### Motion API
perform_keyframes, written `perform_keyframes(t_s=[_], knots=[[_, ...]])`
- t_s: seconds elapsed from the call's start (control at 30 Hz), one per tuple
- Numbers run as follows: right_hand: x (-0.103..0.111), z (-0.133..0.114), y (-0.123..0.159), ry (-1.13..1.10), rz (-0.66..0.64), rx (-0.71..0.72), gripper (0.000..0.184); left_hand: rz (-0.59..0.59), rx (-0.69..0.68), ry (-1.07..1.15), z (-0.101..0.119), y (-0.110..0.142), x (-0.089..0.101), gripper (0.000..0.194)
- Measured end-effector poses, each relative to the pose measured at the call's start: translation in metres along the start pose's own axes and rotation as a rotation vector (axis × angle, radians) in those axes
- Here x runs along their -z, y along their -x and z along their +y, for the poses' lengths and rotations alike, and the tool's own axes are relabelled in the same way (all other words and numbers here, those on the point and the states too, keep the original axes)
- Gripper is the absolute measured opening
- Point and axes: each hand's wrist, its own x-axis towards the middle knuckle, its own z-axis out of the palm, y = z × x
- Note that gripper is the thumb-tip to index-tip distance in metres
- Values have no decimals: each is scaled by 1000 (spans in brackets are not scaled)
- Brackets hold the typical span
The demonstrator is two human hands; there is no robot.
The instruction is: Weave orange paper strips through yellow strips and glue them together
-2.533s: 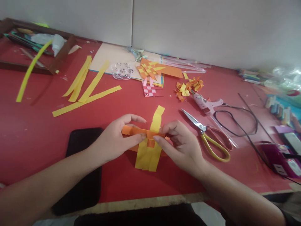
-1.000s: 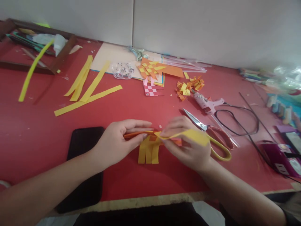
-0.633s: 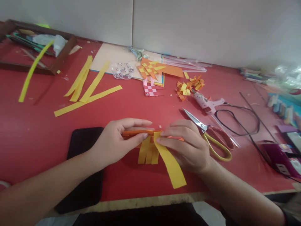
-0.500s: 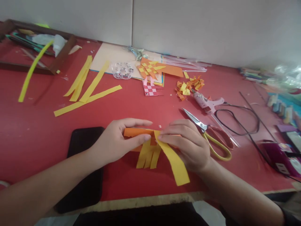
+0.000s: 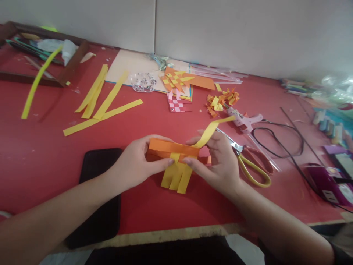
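Between my hands is a piece of orange paper [image 5: 169, 147] with yellow paper strips [image 5: 178, 175] hanging from it toward me. My left hand [image 5: 140, 156] pinches its left part, thumb in front and fingers behind. On the other side my right hand [image 5: 217, 158] grips it with the thumb at the front. A long yellow strip [image 5: 209, 134] rises from behind the orange edge and curls up over the right fingers. The fingertips behind the paper are partly hidden. Scissors [image 5: 237, 147] lie just beyond my right hand, their blades partly covered by it.
A black phone [image 5: 96, 198] lies under my left forearm. Loose yellow strips [image 5: 110, 116] are at the back left. A pink glue gun [image 5: 242, 121], paper scraps [image 5: 220, 101], a woven orange fish [image 5: 176, 79] and a pink checkered fish [image 5: 176, 103] lie farther back. A wooden tray [image 5: 73, 62] holds tools.
The long yellow strip, which hung down toward me half a second ago, now points up and back. The orange paper has tilted to show more of its face, and my right fingers have shifted behind it.
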Motion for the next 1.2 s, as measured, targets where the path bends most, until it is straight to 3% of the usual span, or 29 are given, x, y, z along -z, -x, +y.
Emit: perform_keyframes(t_s=[0.1,0.3,0.43,0.53,0.63,0.73,1.0,1.2], knots=[[-3,-1,0,15,0,7,58,22,4,61,-1,-1,2,39],[-2,-2,-1,157,62,127,43,88,20,208,-5,-2,2,38],[-1,0,-1,62,12,18,49,36,45,217,-5,-2,2,34],[1,-1,-4,-23,-41,14,27,-44,78,166,-2,0,2,33],[3,-3,-8,2,-29,116,2,-81,67,76,0,1,2,48],[3,-4,-11,12,-13,172,4,-121,41,89,0,2,1,56],[3,-8,-11,58,9,319,8,-74,12,25,3,0,-2,28],[9,-9,-11,178,51,540,19,55,-74,-50,5,0,0,25]])
